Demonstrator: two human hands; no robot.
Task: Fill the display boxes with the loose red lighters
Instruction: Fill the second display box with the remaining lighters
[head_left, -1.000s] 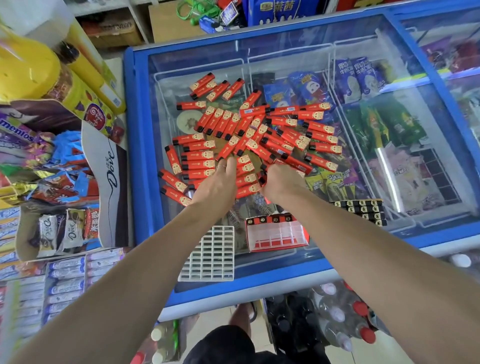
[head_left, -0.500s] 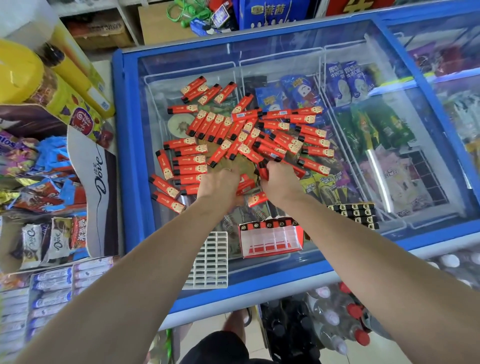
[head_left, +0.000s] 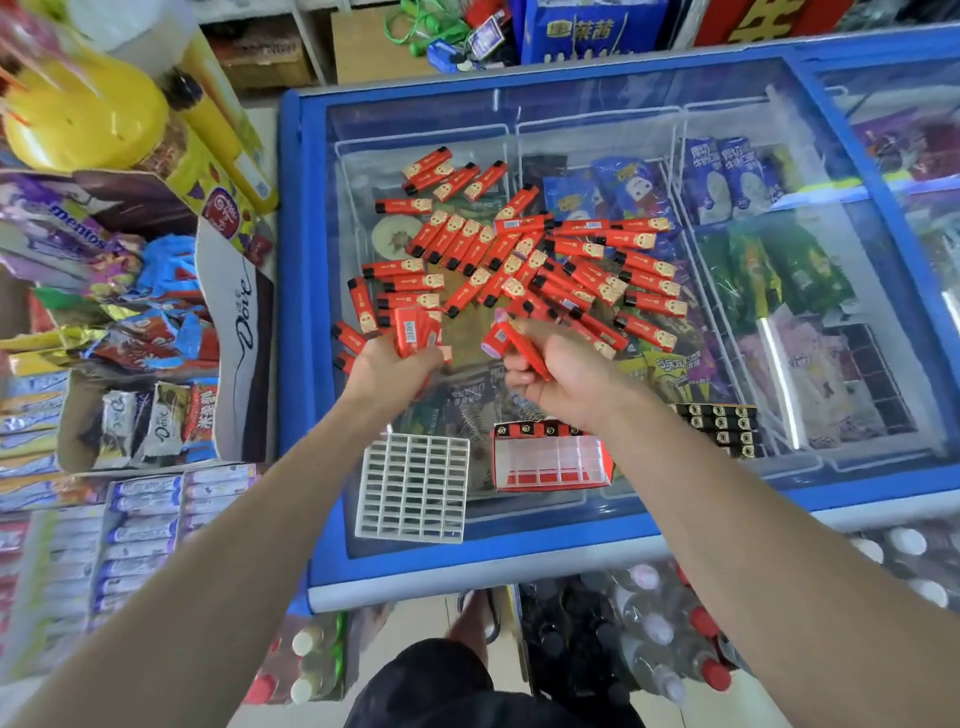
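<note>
Many loose red lighters (head_left: 524, 260) lie scattered on the glass lid of a blue chest freezer (head_left: 301, 322). My left hand (head_left: 387, 371) is closed around a small bundle of red lighters (head_left: 415, 330), raised just above the glass. My right hand (head_left: 561, 374) grips several more red lighters (head_left: 511, 340), bottoms pointing up and left. Below my right hand stands a red display box (head_left: 553, 462) with a white divider insert; one back row holds lighters, the other slots look bare. A separate white grid insert (head_left: 413, 488) lies to its left.
A filled block of black-topped lighters (head_left: 722, 428) sits right of the red box. Candy and chocolate displays (head_left: 130, 364) crowd the counter to the left. Bottled drinks (head_left: 649, 634) stand on the floor below the freezer's front edge.
Both hands have closed on lighters from the near part of the pile and lifted them, pulling back toward me. The camera view has shifted slightly.
</note>
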